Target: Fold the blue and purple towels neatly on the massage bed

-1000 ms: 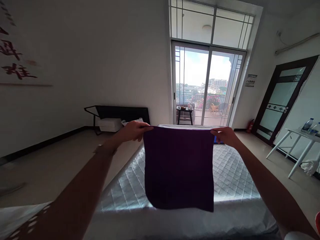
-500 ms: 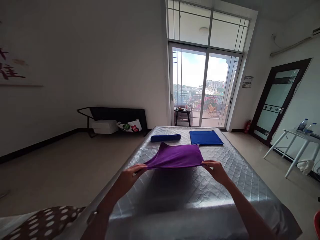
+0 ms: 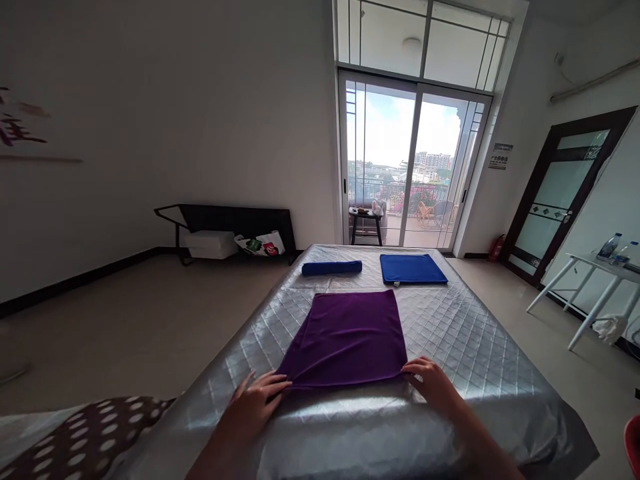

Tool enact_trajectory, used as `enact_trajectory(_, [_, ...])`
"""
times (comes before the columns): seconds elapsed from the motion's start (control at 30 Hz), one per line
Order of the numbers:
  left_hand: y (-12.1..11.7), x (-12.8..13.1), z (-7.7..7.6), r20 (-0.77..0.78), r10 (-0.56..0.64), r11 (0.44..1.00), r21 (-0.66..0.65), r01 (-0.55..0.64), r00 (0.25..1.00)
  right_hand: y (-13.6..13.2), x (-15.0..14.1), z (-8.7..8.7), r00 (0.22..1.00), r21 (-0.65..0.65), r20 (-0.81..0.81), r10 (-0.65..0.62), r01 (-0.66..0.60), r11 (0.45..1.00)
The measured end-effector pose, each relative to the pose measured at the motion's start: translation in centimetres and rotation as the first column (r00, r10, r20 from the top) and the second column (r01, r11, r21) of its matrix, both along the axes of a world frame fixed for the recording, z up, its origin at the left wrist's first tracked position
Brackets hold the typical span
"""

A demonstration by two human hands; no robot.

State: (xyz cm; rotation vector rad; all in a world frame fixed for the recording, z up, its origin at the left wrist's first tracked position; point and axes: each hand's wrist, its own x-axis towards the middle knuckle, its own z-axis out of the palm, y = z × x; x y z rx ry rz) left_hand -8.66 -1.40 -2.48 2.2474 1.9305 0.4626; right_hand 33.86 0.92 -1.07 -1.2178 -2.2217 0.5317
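Observation:
A purple cloth (image 3: 347,337) lies spread flat on the silver quilted bed cover (image 3: 465,347) in front of me. My left hand (image 3: 257,403) rests at its near left corner, fingers pinched on the corner. My right hand (image 3: 430,383) grips the near right corner in the same way. Farther up the bed lie a rolled blue cloth (image 3: 331,268) on the left and a flat folded blue cloth (image 3: 411,269) on the right.
A brown spotted fabric (image 3: 85,437) lies at my lower left. A black bench (image 3: 227,223) with a white box and a bag stands by the left wall. Glass balcony doors (image 3: 407,173) are ahead. A white table (image 3: 590,283) with bottles stands at the right.
The purple cloth, held up in the air a second ago, has come down and now lies flat on the bed. Both hands have lowered with it toward me.

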Motion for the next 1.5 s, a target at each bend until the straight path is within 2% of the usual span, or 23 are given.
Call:
enact_trajectory(0.17, [-2.0,-0.6,0.7,-0.072,-0.003,0.994,-0.111,-0.005,0.997,-1.1,0.7,0.4,0.995,-0.009,0.082,0.049,-0.048,0.999])
enact_trajectory(0.27, [-1.7,-0.7,1.4,-0.068,-0.018,0.994,-0.112,0.010,0.997,0.6,0.2,1.5,0.989,-0.002,0.115,0.091,-0.092,0.996])
enact_trajectory(0.37, [1.2,1.2,2.6,-0.019,-0.075,0.997,-0.028,0.075,0.997,5.0,-1.9,3.0,0.994,0.061,0.105,0.015,-0.022,0.998])
enact_trajectory(0.5, [7.3,6.4,3.4,-0.018,-0.182,0.982,0.048,0.183,0.983,12.5,-6.2,3.8,0.956,0.073,0.227,-0.186,0.174,0.982])
enact_trajectory(0.6, [10.8,9.6,2.1,-0.091,-0.245,0.965,0.071,0.251,0.965,16.8,-8.3,3.0,0.889,-0.037,0.375,-0.264,0.299,0.954])
enact_trajectory(0.7, [12.1,10.7,-0.5,-0.145,-0.279,0.954,0.074,0.292,0.949,19.1,-8.6,1.5,0.847,-0.122,0.450,-0.284,0.373,0.920])
enact_trajectory(0.8, [12.0,10.2,-2.8,-0.167,-0.291,0.946,0.097,0.309,0.942,19.9,-8.2,0.1,0.833,-0.106,0.457,-0.312,0.399,0.911])
enact_trajectory(0.9, [12.0,9.5,-3.8,-0.170,-0.300,0.948,0.059,0.313,0.939,20.0,-8.1,-0.7,0.824,-0.080,0.453,-0.340,0.418,0.905])
enact_trajectory(1.03, [14.0,9.3,-3.3,-0.178,-0.247,0.969,-0.039,0.244,0.953,20.0,-8.3,-0.9,0.826,-0.080,0.448,-0.343,0.419,0.904])
enact_trajectory(1.27, [20.9,7.4,-0.6,-0.190,-0.126,0.985,-0.144,0.099,0.974,20.0,-8.3,-0.8,0.821,-0.094,0.456,-0.343,0.427,0.899])
enact_trajectory(1.37, [22.4,6.0,-0.8,-0.187,-0.049,0.992,-0.126,0.026,0.981,20.1,-8.3,-1.1,0.822,-0.082,0.453,-0.345,0.424,0.902])
enact_trajectory(1.5, [22.6,5.1,-1.7,-0.176,0.076,0.994,-0.064,-0.088,0.981,20.3,-8.3,-1.5,0.819,-0.073,0.452,-0.353,0.428,0.901])
